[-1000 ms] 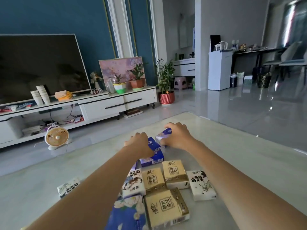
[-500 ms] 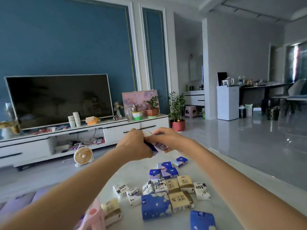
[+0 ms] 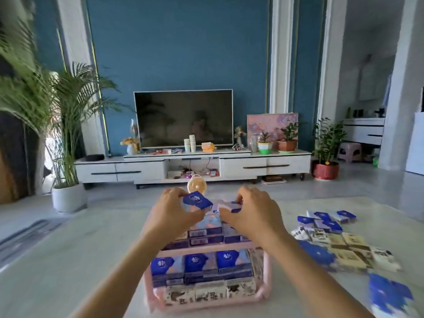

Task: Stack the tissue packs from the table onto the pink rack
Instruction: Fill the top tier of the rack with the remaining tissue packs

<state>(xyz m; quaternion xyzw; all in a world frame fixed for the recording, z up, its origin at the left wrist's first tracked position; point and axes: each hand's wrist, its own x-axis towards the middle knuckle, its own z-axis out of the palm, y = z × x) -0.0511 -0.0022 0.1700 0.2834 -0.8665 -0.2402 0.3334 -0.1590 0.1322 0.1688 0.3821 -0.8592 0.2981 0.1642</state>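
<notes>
The pale marble table takes up the whole bottom half of the frame. The dark TV sits dead center up top, and there's a big palm at the left edge. My pink rack is bottom center and already pretty full, with black-and-white packs in the lowest row, blue ones above and more on the upper tier. The loose tissue packs lie on the table at center right, blue, beige and white ones bunched together, beside the rack but not touching it. Both hands are over the top of the rack, mid frame. My left hand pinches a blue pack between fingers and thumb, tilted. My right hand is curled round a paler pack just beside the blue one. It's blurry, so I can't tell if either pack touches the stack below.
</notes>
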